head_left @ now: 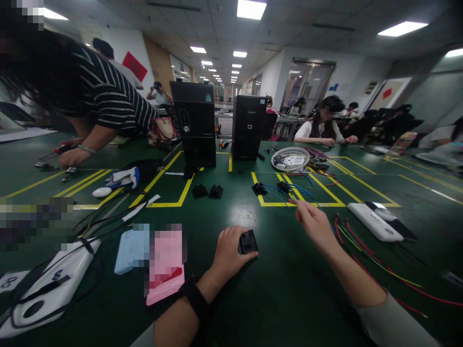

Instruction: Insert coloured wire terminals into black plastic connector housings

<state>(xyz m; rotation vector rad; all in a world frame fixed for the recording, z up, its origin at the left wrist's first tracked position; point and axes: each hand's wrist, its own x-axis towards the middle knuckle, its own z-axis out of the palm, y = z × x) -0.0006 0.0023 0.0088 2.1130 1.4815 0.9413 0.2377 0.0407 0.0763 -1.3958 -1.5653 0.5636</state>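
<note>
My left hand is closed around a small black plastic block with square recesses in its upper face, held low over the green table. To the right, my right hand has its fingers pinched together and pointing away from me; what is between them, if anything, I cannot make out. Just beyond its fingertips lie two similar black blocks, a left one and a right one, with blue wires running from them. Another pair of black blocks, one beside the other, sits beyond my left hand.
Two black computer towers, left and right, stand at the back. A white basket holds parts. Red and green wires and a white device lie right. Pink and blue packs lie left. A co-worker leans in.
</note>
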